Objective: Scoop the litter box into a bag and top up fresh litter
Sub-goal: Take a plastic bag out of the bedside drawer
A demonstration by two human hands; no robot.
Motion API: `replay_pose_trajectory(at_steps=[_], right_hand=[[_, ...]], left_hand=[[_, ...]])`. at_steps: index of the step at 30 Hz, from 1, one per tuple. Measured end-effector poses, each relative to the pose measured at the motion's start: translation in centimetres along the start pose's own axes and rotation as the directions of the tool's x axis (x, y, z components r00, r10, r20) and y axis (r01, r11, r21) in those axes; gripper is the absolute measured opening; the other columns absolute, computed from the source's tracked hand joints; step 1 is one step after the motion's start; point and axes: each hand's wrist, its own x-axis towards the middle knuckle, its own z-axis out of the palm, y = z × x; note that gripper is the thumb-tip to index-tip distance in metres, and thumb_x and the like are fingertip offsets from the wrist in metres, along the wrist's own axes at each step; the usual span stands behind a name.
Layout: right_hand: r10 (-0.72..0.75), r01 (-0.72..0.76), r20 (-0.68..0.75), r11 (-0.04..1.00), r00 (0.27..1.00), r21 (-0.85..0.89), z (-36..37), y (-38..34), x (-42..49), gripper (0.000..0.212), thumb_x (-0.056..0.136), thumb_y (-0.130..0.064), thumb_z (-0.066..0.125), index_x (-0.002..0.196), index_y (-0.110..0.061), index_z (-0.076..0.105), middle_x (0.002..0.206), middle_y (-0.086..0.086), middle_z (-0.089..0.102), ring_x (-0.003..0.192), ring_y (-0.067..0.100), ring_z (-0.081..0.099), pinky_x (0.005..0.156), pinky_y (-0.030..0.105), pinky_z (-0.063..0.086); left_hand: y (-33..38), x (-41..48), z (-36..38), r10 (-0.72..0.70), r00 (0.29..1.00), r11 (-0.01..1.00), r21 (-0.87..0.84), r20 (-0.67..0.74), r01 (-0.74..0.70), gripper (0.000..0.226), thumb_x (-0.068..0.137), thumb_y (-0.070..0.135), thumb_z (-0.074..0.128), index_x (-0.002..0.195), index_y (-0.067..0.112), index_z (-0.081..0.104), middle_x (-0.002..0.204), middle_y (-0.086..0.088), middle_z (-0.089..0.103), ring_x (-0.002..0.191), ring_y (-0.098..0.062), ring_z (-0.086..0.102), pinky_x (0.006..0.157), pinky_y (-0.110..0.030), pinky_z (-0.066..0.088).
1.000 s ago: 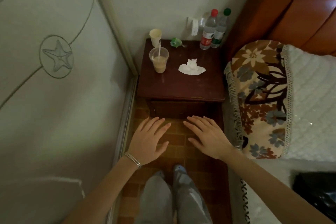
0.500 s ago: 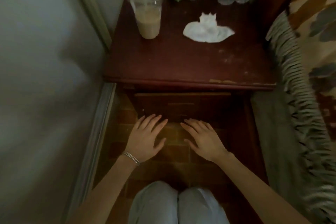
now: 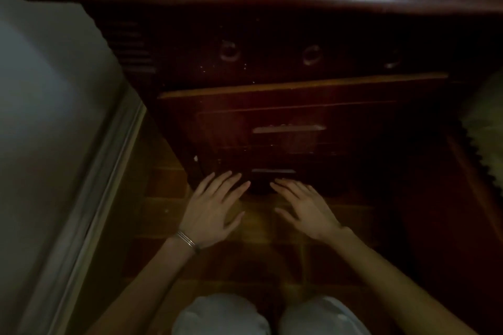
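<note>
Fingers (image 3: 232,182) of left hand (image 3: 213,209) and right hand (image 3: 306,208) are spread straight, holding nothing, just below the nightstand (image 3: 272,111) handle (image 3: 273,171); no litter box shows, so likely hook that handle and pull evenly.

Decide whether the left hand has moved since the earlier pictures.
Yes. The left hand has dropped down the nightstand front: its fingertips now reach beside the lowest handle, near the floor.

L hand (image 3: 215,209) & R hand (image 3: 304,207) before nightstand (image 3: 299,111); wall (image 3: 54,90) left.
</note>
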Motion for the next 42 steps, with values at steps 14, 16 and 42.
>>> replay_pose_trajectory(at_steps=[14,16,42], right_hand=[[0.429,-0.130,0.350,-0.463,0.833,0.877,-0.7,-1.9,3.3,0.029,0.077,-0.017,0.063,0.104,-0.006,0.059,0.116,0.008,0.063,0.116,0.018,0.056,0.091,0.031,0.047],[0.425,-0.089,0.338,-0.507,0.840,0.857,-0.7,-2.3,3.5,0.022,0.075,-0.014,0.063,0.096,-0.008,0.059,0.113,0.008,0.063,0.116,0.020,0.056,0.092,0.031,0.047],[0.413,-0.044,0.335,-0.574,0.847,0.818,2.1,-8.7,-8.2,0.033,0.078,-0.005,0.058,0.110,-0.002,0.052,0.125,0.020,0.056,0.118,0.022,0.055,0.091,0.028,0.048]], left_hand=[[-0.7,-0.6,-0.8,-0.025,1.000,1.000,0.018,0.009,0.025,0.059,0.085,0.048,0.040,0.136,0.020,0.048,0.137,-0.005,0.050,0.129,-0.023,0.044,0.108,-0.041,0.022],[-0.5,-0.9,-1.0,-0.022,1.000,1.000,0.016,0.009,0.022,0.058,0.085,0.048,0.040,0.136,0.020,0.048,0.137,-0.005,0.050,0.129,-0.023,0.043,0.108,-0.041,0.023],[4.2,-9.0,-1.6,0.140,0.986,0.990,0.004,-0.085,-0.140,0.056,0.086,0.043,0.047,0.137,0.021,0.045,0.139,-0.003,0.048,0.127,-0.018,0.045,0.110,-0.039,0.024]])
